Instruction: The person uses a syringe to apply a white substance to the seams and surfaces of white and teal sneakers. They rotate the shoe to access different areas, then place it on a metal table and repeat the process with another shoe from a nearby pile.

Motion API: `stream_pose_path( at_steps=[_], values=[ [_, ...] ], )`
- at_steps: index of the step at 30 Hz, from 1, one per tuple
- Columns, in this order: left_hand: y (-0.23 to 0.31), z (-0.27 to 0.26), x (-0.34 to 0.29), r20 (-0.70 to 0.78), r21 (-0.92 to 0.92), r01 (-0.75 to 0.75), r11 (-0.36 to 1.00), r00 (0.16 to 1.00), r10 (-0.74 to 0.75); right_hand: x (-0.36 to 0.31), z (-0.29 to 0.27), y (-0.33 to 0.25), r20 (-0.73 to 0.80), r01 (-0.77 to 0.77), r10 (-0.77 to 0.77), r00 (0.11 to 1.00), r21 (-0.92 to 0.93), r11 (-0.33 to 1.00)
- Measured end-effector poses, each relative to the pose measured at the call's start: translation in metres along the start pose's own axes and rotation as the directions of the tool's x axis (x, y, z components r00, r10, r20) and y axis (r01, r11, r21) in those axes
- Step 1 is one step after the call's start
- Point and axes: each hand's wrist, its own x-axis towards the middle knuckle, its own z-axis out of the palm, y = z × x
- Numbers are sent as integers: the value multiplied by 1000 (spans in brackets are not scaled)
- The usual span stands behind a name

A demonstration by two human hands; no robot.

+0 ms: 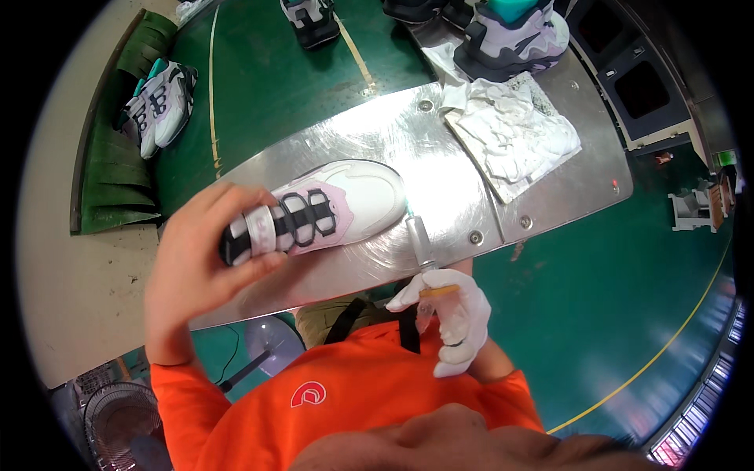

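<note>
In the head view, the bare left hand [192, 259] pinches the ankle end of a white and pink shoe [365, 196] between thumb and fingers. The shoe sits upright on the shiny metal table [334, 271]. The right hand [467, 310], in a white glove, curls around a syringe [422, 243], its tip right by the shoe's toe. I cannot tell what is in the syringe. Farther back, another shoe [518, 47] has something teal [510, 8] inside, near a crumpled white cloth [522, 129].
</note>
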Motion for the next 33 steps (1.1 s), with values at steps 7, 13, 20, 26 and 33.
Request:
stream_pose_path(
  at_steps=[7, 13, 20, 26, 33],
  values=[
    [-41, -49, 79, 567, -347, -114, 931, 765, 305, -5, -13, 32, 69, 151, -144, 987, -106, 983],
    [-19, 15, 150, 691, -336, -24, 942, 674, 263, -10, -8, 31, 46, 61, -59, 997, -49, 997],
    [-8, 43, 149, 652, -409, -78, 909, 672, 351, 2, -3, -14, -36, -194, 196, 980, 57, 979],
    [-13, -21, 81, 174, -656, -178, 734, 910, 376, 48, 21, -74, 216, -109, 119, 969, -59, 992],
    [-73, -32, 18, -243, -808, -276, 520, 961, 132, 133, 63, -67, 451, -115, 77, 889, 58, 992]
  ],
)
